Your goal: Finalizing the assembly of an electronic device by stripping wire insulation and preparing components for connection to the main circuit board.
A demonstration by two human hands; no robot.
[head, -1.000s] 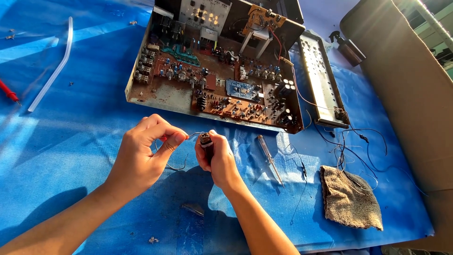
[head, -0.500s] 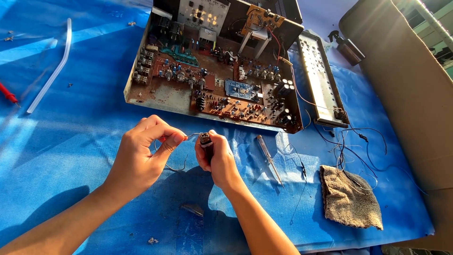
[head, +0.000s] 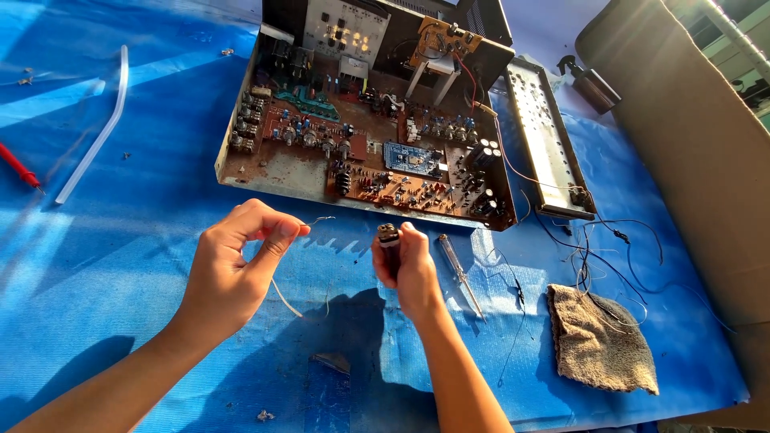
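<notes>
My left hand pinches a thin bent wire between thumb and forefinger; the wire's tail hangs below the hand. My right hand is closed around a small dark cylindrical part with a metal top, held upright a short way right of the wire's tip. Both hands hover over the blue tarp, just in front of an opened electronics chassis full of rusty circuit boards. A screwdriver with a clear handle lies on the tarp right of my right hand.
A grey cloth lies at the lower right among loose thin wires. A metal front panel lies right of the chassis. A white plastic strip and a red probe lie far left. A brown board stands at the right.
My hands have moved apart: the wire in my left hand no longer touches the part in my right hand.
</notes>
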